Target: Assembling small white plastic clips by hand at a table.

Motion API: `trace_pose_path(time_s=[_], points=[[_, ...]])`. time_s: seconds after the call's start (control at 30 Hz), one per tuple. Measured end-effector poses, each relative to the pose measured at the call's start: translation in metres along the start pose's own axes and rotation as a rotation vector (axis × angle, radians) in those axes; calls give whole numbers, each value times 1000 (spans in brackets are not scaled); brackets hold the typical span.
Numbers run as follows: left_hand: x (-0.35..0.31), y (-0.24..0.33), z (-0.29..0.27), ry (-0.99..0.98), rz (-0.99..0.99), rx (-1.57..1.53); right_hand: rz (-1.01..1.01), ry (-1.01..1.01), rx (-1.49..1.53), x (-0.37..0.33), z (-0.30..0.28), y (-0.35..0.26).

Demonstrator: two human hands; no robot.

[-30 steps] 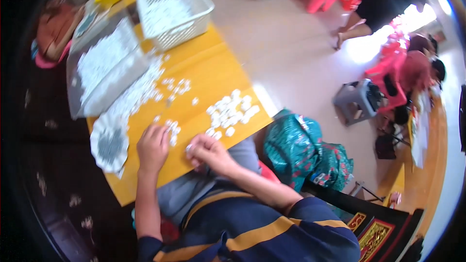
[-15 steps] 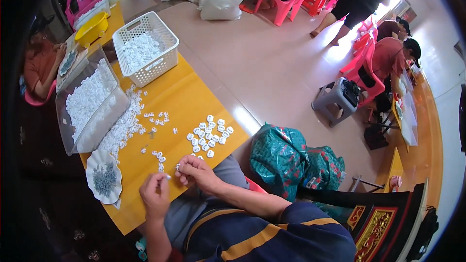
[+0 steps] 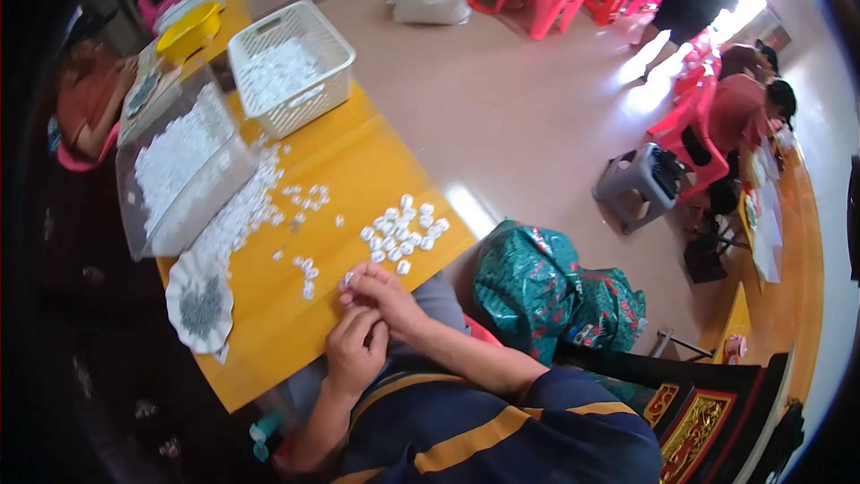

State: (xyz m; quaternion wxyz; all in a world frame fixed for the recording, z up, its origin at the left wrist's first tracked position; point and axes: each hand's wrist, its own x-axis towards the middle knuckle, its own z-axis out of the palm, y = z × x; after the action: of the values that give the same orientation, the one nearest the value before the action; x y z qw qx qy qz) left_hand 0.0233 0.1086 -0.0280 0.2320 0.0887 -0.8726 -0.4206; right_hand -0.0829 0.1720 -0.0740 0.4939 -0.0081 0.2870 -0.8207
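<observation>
My right hand (image 3: 383,294) pinches a small white plastic piece (image 3: 348,280) over the near edge of the yellow table (image 3: 296,314). My left hand (image 3: 356,348) is closed and touches the right one just below its fingers; what it holds, if anything, is hidden. Several similar white pieces (image 3: 308,272) lie just left of my hands. Beyond them, at the table's right edge, is a loose group of larger white pieces (image 3: 400,231) with dark marks. A fluted white dish (image 3: 176,316) holds a heap of small grey metal parts.
A tilted clear bin (image 3: 237,181) of white pieces spills onto the table. Behind it stands a white perforated basket (image 3: 287,116), also filled. Green patterned bags (image 3: 528,278) sit on the floor at right, near a grey stool (image 3: 632,184). A person (image 3: 90,99) sits at the far left.
My left hand has moved right, from apart to touching my right hand. The right hand keeps its white piece. The whole view has shifted slightly, and a walking person is farther off.
</observation>
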Motion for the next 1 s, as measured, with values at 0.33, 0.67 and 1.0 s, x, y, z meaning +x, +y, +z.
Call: trace_pose_path(time_s=[0.33,0.67,1.0], points=[[4,-6,-6,-13,-232,-298,-20,97,-89,1,2,-20],[-13,-18,-3,4,-387,-488,16,112,-59,-4,4,-13],[-9,-18,3,-41,-289,-420,29,107,-44,-1,4,-19]])
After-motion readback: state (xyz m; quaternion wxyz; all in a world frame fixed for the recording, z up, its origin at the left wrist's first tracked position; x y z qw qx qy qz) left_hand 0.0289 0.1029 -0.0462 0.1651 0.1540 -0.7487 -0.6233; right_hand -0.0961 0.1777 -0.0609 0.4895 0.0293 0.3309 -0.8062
